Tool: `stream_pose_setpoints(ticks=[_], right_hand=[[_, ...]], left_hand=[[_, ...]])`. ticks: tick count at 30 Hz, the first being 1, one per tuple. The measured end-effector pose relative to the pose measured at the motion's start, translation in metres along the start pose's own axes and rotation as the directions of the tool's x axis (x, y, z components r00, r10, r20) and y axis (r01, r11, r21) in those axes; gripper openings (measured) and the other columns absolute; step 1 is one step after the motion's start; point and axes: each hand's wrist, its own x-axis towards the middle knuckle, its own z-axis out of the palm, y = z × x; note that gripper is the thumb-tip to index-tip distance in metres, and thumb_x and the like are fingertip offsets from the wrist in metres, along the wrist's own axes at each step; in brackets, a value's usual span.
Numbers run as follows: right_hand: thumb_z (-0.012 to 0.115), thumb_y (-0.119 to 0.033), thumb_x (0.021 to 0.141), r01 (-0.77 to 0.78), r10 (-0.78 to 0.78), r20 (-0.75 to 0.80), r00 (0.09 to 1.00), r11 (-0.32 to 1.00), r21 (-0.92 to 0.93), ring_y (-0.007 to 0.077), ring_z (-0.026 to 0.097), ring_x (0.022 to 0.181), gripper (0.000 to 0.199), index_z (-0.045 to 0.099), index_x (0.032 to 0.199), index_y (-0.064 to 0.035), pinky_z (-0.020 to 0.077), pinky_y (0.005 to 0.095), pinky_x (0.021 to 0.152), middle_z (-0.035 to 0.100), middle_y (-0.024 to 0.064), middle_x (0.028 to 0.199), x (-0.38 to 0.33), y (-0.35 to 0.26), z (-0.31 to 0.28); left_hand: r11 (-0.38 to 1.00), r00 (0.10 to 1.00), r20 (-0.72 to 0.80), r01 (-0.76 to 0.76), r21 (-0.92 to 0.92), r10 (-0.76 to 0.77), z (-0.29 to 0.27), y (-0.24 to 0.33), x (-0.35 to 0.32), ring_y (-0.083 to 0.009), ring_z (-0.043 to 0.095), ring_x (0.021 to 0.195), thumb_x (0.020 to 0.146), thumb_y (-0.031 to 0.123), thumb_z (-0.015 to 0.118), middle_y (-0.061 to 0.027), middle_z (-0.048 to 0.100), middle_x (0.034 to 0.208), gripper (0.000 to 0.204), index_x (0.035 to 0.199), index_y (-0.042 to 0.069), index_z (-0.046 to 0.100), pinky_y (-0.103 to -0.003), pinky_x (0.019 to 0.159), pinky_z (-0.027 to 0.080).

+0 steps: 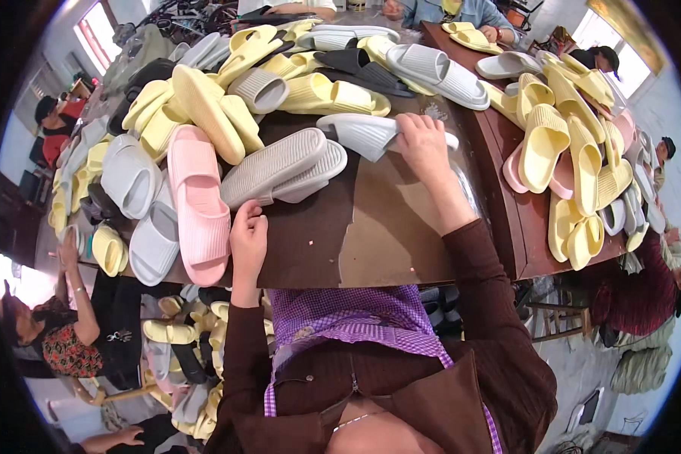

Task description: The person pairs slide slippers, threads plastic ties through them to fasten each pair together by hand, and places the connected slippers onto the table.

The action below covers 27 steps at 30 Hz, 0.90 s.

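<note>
At the table's middle my right hand (422, 147) is closed on a light grey slipper (359, 135), fingers over its upper side and the thumb side toward me. My left hand (249, 236) has its fingers curled in, with nothing visible in them. It is beside a pink slipper (197, 204), its fingertips at the near end of a grey pair. The top grey slipper (276, 164) of that pair lies sole up, and the other grey slipper (314, 175) is partly hidden beneath it.
Yellow slippers (204, 110), black slippers (363, 72) and grey ones are heaped across the back and left. Another mixed pile (575, 144) covers the raised brown table section (507, 227) on the right. Several people work around; one co-worker's arm (83, 303) reaches in at left.
</note>
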Motion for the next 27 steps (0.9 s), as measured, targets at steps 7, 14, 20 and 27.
stream_pose_setpoints(ticks=[7,14,20,27], right_hand=[[0.057,-0.014,0.080,-0.423,0.437,0.013,0.900,0.864,0.273,0.0295,0.062,0.075,0.028,0.059,0.103,0.0007,0.0481,0.0372,0.070,0.064,0.0152,0.084,-0.011,0.033,-0.026],[0.058,-0.013,0.084,-0.622,0.541,0.476,0.694,0.116,0.775,0.0181,0.063,0.080,0.029,0.058,0.107,0.0059,0.0495,0.0296,0.069,0.066,0.0100,0.089,-0.017,0.042,-0.027],[0.061,-0.015,0.087,-0.500,0.468,0.622,0.628,-0.370,0.783,0.0147,0.062,0.076,0.026,0.059,0.099,0.0071,0.0502,0.0276,0.066,0.064,0.0079,0.090,-0.017,0.011,-0.004],[0.060,-0.014,0.087,-0.469,0.426,0.647,0.632,-0.454,0.758,0.0191,0.063,0.084,0.026,0.057,0.105,0.0055,0.0525,0.0310,0.073,0.064,0.0114,0.095,-0.020,0.007,0.016]], left_hand=[[0.998,1.000,-0.003,0.006,0.069,-0.005,-0.012,-0.001,-0.014,-0.0100,0.055,0.083,0.087,0.004,0.053,-0.0095,0.058,0.105,0.034,0.120,-0.003,0.049,-0.022,0.075,0.045],[1.000,0.999,-0.029,0.028,0.001,-0.028,-0.017,0.004,-0.036,-0.0099,0.056,0.083,0.085,0.002,0.054,-0.0100,0.058,0.104,0.034,0.118,-0.003,0.050,-0.023,0.075,0.046],[0.999,0.999,-0.039,0.034,0.027,-0.033,-0.022,0.020,-0.049,-0.0093,0.056,0.083,0.085,0.001,0.056,-0.0087,0.059,0.103,0.032,0.116,-0.003,0.051,-0.023,0.075,0.046],[0.842,0.904,0.013,-0.402,0.359,0.427,-0.014,0.084,0.034,-0.0196,0.061,0.075,0.084,0.008,0.057,-0.0152,0.061,0.093,0.029,0.111,-0.003,0.054,-0.029,0.065,0.050]])
